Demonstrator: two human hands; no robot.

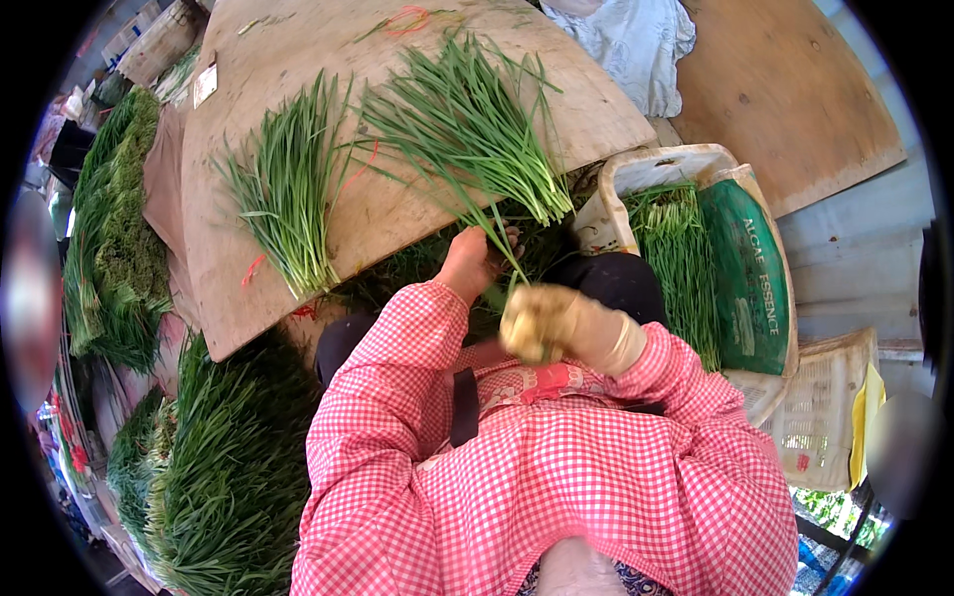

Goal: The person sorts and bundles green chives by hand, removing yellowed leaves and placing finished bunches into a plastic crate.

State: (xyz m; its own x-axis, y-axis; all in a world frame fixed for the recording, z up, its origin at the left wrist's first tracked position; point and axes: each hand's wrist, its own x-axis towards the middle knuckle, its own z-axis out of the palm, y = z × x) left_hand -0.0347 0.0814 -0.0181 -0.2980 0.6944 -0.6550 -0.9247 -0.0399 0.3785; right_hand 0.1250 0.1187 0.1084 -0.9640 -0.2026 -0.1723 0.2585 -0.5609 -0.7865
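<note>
Just past the near edge of the wooden board (397,233), my bare left hand (475,260) is closed around a few long garlic chives (484,214), whose leaves reach up over the board. My right hand (561,326), in a yellowish glove and smeared by motion, is closed at the lower ends of these same stems, in front of my chest. Two loose bunches lie on the board: a smaller bunch (290,189) to the left and a larger bunch (477,124) to the right, its pale stem ends close to my hands.
To my right stands a white crate (608,199) with packed chives (676,263) and a green sack (745,278). Large heaps of chives lie lower left (234,477) and far left (114,238). Red ties (407,18) lie on the board. A pale cloth (636,50) is at the back.
</note>
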